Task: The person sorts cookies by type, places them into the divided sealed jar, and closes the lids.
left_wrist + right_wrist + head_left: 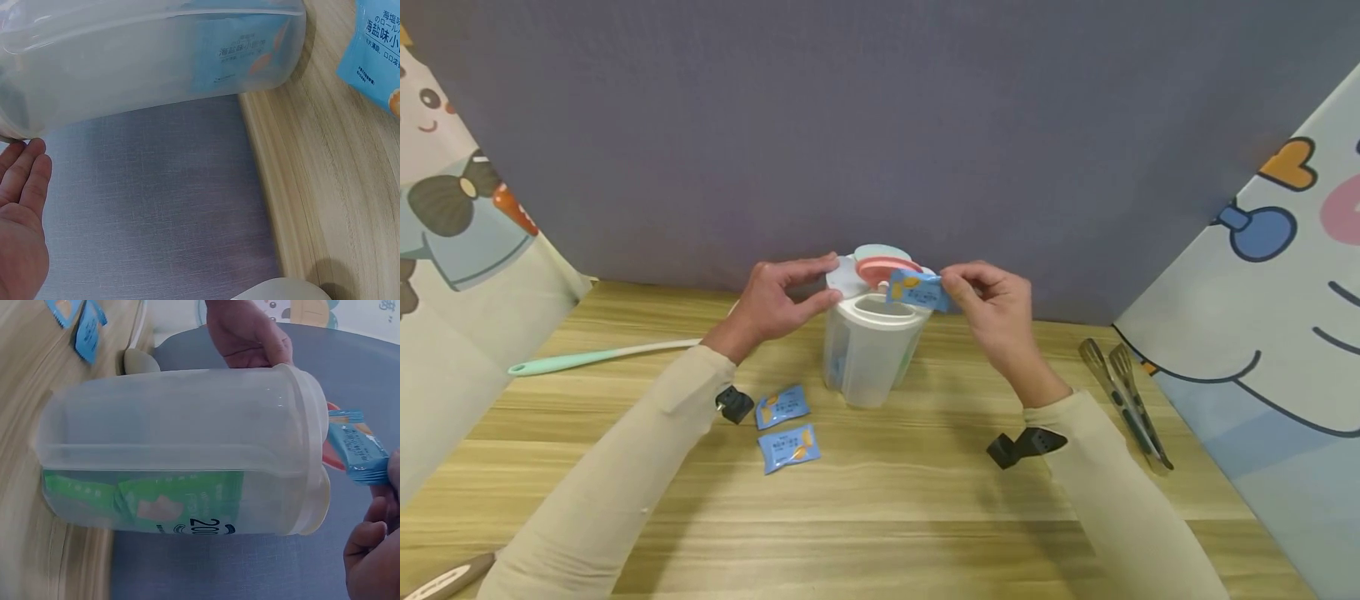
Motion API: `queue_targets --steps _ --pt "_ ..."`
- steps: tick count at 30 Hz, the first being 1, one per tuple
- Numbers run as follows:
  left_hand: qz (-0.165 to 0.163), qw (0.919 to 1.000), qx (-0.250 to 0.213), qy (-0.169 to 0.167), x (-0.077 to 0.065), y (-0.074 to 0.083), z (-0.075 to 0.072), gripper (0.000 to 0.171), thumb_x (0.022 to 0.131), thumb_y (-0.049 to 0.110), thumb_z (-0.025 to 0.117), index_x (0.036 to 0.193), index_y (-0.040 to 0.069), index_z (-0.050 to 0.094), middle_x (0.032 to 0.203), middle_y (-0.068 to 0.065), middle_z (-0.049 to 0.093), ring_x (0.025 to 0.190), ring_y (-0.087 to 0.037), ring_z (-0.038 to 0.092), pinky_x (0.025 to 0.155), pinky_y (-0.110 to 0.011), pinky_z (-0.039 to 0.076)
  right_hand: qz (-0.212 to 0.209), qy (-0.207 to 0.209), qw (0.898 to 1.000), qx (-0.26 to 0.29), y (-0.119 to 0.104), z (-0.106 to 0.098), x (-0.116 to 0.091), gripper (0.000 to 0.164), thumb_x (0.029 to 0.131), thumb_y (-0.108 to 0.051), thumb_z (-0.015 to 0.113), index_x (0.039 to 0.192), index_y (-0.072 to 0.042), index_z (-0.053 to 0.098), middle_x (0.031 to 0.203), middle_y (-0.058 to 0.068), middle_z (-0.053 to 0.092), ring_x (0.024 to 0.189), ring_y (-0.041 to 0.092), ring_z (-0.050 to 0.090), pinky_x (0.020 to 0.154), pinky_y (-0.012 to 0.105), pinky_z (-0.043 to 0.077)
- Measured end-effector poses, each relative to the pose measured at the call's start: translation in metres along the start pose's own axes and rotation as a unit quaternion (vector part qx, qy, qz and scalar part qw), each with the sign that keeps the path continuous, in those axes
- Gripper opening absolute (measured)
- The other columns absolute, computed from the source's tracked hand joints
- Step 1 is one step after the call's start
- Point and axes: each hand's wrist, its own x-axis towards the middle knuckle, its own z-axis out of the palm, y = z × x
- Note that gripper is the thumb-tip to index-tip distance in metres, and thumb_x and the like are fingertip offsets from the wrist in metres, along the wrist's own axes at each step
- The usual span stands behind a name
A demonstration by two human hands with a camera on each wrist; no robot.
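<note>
A translucent storage container with a white lid stands upright on the table, its pinkish-red flap raised and a front opening showing. My left hand holds the lid's left side, thumb at the front and fingers behind. Above the opening, my right hand pinches a small blue snack packet by one end. Two more blue packets, an upper one and a lower one, lie left of the container. Through the walls, the left wrist view shows a blue packet and the right wrist view green packets.
At the left lies a long utensil with a mint handle; its head is mostly hidden behind my left hand. Metal tongs lie at the right. A brown handle shows at the near left corner. A grey panel rises behind the table.
</note>
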Motion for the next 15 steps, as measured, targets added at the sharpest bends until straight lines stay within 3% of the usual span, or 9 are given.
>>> queue_targets --steps 9,15 --pt "0.006 1.0 0.001 0.0 0.0 -0.001 0.0 0.038 0.077 -0.004 0.075 0.112 -0.012 0.063 0.118 -0.025 0.059 0.105 -0.035 0.06 0.088 -0.037 0.049 -0.023 -0.045 0.998 -0.028 -0.021 0.005 0.005 0.013 0.087 0.001 0.065 0.089 0.014 0.067 0.079 0.004 0.065 0.066 0.009 0.05 0.053 0.017 0.039" --pt "0.011 0.9999 -0.001 0.004 -0.001 -0.001 0.001 0.038 0.076 -0.005 0.076 0.111 -0.012 0.063 0.117 -0.024 0.059 0.105 -0.035 0.06 0.088 -0.037 0.049 -0.052 -0.061 0.996 -0.028 -0.005 0.007 0.01 0.007 0.085 0.007 0.065 0.088 0.011 0.069 0.079 0.013 0.066 0.063 0.011 0.048 0.051 0.018 0.037"
